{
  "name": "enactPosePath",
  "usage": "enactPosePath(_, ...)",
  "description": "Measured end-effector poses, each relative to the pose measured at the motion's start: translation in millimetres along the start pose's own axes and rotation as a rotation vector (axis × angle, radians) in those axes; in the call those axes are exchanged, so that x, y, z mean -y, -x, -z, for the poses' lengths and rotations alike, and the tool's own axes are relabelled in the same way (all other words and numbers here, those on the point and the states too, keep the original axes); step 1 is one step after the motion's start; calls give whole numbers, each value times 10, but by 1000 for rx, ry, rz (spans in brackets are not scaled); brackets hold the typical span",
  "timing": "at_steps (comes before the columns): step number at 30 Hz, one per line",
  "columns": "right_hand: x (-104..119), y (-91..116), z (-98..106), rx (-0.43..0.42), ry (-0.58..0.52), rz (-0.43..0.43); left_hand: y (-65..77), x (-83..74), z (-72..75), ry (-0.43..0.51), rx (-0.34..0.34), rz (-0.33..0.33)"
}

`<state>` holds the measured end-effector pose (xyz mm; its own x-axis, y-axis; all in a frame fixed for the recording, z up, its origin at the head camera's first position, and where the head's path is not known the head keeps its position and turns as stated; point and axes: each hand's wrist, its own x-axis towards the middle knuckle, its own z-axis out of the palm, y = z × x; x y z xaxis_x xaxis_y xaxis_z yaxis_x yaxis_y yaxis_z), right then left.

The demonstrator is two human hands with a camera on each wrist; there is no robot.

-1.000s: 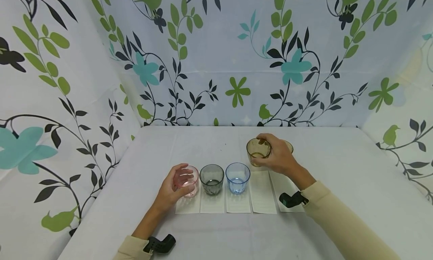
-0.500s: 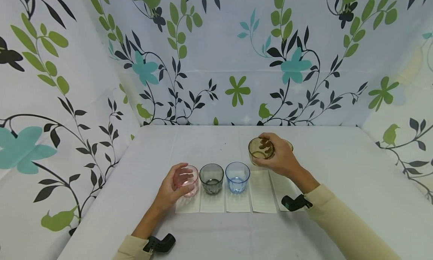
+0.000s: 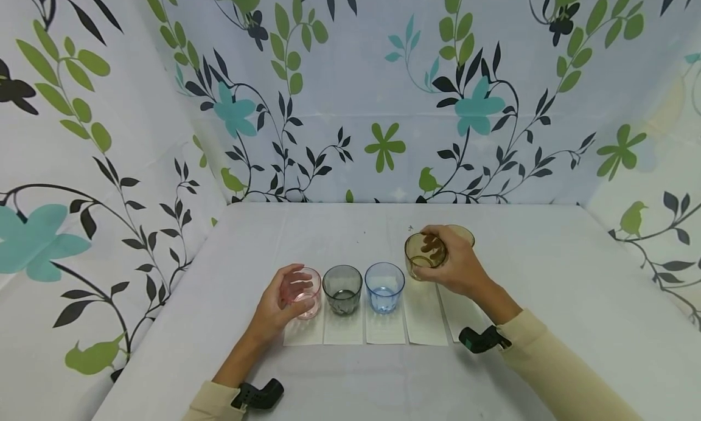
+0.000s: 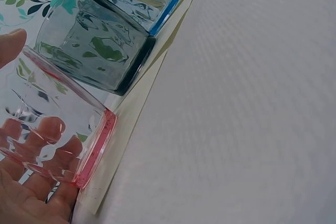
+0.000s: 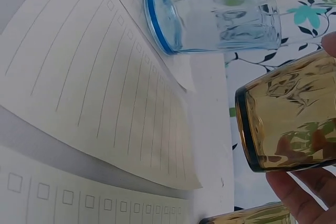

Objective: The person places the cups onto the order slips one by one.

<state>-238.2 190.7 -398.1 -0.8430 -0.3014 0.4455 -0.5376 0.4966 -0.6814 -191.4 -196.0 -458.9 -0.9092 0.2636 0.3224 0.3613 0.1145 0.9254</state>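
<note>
My right hand (image 3: pixel 459 264) grips an amber glass (image 3: pixel 418 258), its base raised above the sheets in the right wrist view. A second amber glass (image 3: pixel 463 233) stands behind that hand, mostly hidden. Around the pink glass (image 4: pixel 58 114), at the left end of the row, curls my left hand (image 3: pixel 278 305); its fingertips show through the clear wall. The pink glass stands on a paper strip. Beside it stand a grey glass (image 3: pixel 342 290) and a blue glass (image 3: pixel 385 288), both upright.
Several lined paper strips lie side by side, including one (image 3: pixel 426 317) in front of the held amber glass and another (image 3: pixel 462 314) to its right. They lie on a white-covered table (image 3: pixel 350 378). A leaf-patterned cloth (image 3: pixel 339 104) hangs behind.
My right hand has moved the amber glass slightly right and toward me, over the top of the fourth strip. The left hand and the other glasses have stayed put.
</note>
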Motion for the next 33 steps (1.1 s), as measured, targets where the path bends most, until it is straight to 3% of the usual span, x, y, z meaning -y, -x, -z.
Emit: enactPosePath(33,-102,279,-153,66,-16,-24,-3,-26,0,12,1,6)
